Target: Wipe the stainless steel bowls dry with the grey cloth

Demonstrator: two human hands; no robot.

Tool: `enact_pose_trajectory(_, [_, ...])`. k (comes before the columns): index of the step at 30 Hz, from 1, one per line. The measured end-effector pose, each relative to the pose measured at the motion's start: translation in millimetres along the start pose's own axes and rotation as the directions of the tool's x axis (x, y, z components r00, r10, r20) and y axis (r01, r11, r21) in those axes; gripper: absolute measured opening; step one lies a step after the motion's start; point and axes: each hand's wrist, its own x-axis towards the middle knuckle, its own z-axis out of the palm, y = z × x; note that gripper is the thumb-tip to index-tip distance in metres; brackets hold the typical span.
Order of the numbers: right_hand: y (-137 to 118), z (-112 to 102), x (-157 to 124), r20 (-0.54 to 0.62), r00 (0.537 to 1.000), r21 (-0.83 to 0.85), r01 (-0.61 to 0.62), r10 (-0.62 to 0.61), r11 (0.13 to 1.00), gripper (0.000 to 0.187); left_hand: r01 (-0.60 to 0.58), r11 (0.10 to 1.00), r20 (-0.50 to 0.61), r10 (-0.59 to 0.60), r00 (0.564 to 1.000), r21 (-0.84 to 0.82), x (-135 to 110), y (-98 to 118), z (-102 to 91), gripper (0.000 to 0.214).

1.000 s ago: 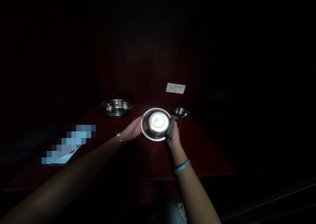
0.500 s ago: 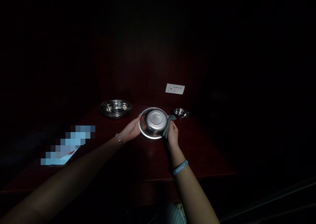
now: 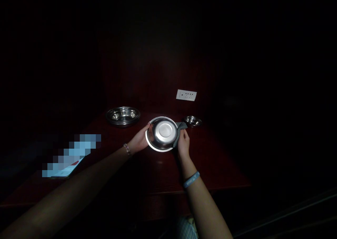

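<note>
A shiny steel bowl (image 3: 164,130) is held up above the dark red table (image 3: 158,175), its outer base turned toward me. My left hand (image 3: 140,139) grips the rim on the left side, fingers partly hidden by the metal. On the opposite side, my right hand (image 3: 183,142) is closed on a grey-green cloth (image 3: 179,135), which is pressed against the bowl's right edge. What the right fingers do behind the cloth is hidden.
A stack of steel bowls (image 3: 123,116) stands at the back left. Another small steel bowl (image 3: 192,121) sits at the back right, below a white wall socket (image 3: 186,95). A lit, pixelated screen (image 3: 71,160) lies on the left. Much of the surroundings is dark.
The bowl has shifted slightly left and down and tilted a little, showing more of its left rim. The cloth has moved along its right edge. Both hands keep their hold.
</note>
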Motion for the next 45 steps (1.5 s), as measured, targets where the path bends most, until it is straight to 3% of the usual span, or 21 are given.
enact_pose_trajectory(7, [1.1, -2.8, 1.7, -0.03, 0.999, -0.017, 0.029, -0.029, 0.999, 0.039, -0.029, 1.0, 0.007, 0.029, 1.0, 0.012, -2.4, -1.5, 2.1, 0.032])
enact_pose_trajectory(26, [-11.1, -4.8, 1.3, -0.263, 0.963, 0.066, 0.083, -0.063, 0.994, 0.039, -0.015, 0.998, 0.036, 0.012, 0.999, 0.067, -2.9, -2.2, 4.2, 0.032])
enact_pose_trajectory(31, [-15.2, -1.1, -4.1, -0.137, 0.983, -0.014, 0.124, -0.125, 0.992, 0.042, -0.018, 0.997, 0.04, 0.015, 0.999, 0.07, -3.7, -4.2, 6.6, 0.034])
enact_pose_trajectory(36, [-14.6, 3.0, -10.5, 0.069, 0.978, -0.147, 0.204, -0.195, 0.968, 0.046, -0.02, 0.995, 0.024, 0.018, 1.0, 0.1, -4.9, -6.5, 9.4, 0.035])
enact_pose_trajectory(41, [-11.3, 4.9, -13.4, 0.359, 0.87, -0.277, 0.446, -0.339, 0.851, 0.046, -0.005, 0.99, 0.04, -0.001, 0.999, 0.14, -3.6, -6.1, 9.8, 0.039])
enact_pose_trajectory(45, [-6.4, 4.2, -13.4, 0.476, 0.811, -0.322, 0.519, -0.339, 0.792, 0.052, 0.0, 0.992, 0.051, -0.007, 0.999, 0.126, -3.1, -6.5, 9.9, 0.04])
